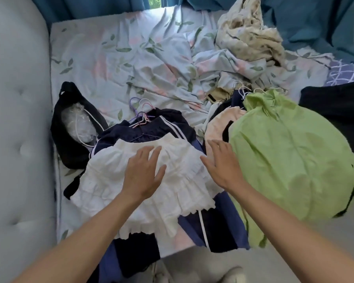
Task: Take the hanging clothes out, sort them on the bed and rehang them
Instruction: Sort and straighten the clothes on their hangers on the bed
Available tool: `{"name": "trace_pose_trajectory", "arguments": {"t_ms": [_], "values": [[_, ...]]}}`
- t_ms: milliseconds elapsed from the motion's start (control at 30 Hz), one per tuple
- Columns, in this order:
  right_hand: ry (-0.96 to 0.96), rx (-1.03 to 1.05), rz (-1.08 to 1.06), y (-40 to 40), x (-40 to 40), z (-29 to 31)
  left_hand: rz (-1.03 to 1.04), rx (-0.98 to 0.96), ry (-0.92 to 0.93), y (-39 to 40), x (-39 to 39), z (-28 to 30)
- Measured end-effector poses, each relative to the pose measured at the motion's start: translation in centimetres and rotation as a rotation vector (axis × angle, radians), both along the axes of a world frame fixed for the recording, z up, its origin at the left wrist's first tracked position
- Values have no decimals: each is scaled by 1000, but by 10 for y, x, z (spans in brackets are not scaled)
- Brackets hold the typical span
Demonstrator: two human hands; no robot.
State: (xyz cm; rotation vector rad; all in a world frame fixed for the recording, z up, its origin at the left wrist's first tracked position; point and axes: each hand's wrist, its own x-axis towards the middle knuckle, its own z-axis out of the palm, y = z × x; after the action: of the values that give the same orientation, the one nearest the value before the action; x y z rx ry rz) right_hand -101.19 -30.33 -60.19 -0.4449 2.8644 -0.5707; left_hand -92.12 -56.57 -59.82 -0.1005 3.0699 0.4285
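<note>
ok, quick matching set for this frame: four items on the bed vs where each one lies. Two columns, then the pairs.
Items:
1. white ruffled skirt
2. green shirt
3. black bag
4. cream floral fabric

Places:
A. against the padded headboard, left of the navy pile
B. bunched at the far right of the bed
C. on top of the navy clothes, under the left hand
D. right of the right hand, on its hanger

Pairs: 1-C, 2-D, 3-A, 4-B
</note>
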Motion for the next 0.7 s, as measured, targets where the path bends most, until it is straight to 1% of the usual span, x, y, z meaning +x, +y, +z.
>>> {"name": "trace_pose_trajectory", "arguments": {"t_ms": [133,300,533,700], "values": [[-4,13,-104,81,22,10,-127,-1,-14,77,-18,12],[5,10,-220,208,50,23,-255,-4,-11,205,-30,29],[52,-44,-421,377,97,68,-330,13,31,366,-32,88],[113,-42,-459,472,88,84,-375,17,35,472,-59,101]]}}
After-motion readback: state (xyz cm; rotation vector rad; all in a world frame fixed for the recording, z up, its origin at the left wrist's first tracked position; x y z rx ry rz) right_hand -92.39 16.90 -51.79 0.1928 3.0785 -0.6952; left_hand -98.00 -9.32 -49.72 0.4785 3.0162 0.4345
